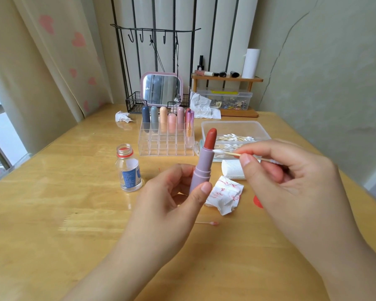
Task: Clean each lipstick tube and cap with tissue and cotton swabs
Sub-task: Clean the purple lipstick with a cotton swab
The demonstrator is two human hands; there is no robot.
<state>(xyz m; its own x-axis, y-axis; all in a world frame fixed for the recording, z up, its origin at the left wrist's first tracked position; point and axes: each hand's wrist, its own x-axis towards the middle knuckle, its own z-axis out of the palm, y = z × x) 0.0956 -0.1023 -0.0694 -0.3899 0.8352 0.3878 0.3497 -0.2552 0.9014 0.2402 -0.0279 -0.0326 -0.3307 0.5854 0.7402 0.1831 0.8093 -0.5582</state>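
My left hand (172, 198) grips an uncapped mauve lipstick tube (201, 168) upright, its red stick raised out of the top. My right hand (287, 170) pinches a cotton swab (226, 152) by its wooden stem; the white tip touches the tube's rim just below the red stick. A tissue stained red (225, 193) lies on the table right of the tube. A used pink-tipped swab (206, 223) lies below my left hand. Part of a red cap (257, 202) shows under my right hand.
An open glass bottle (129, 170) stands at the left. Behind are a clear organizer (167, 135) with several capped lipsticks, a clear box of swabs (234, 132), a folded white tissue pad (232, 169), crumpled tissues (122, 116), a mirror (161, 89) and a wooden shelf (226, 79).
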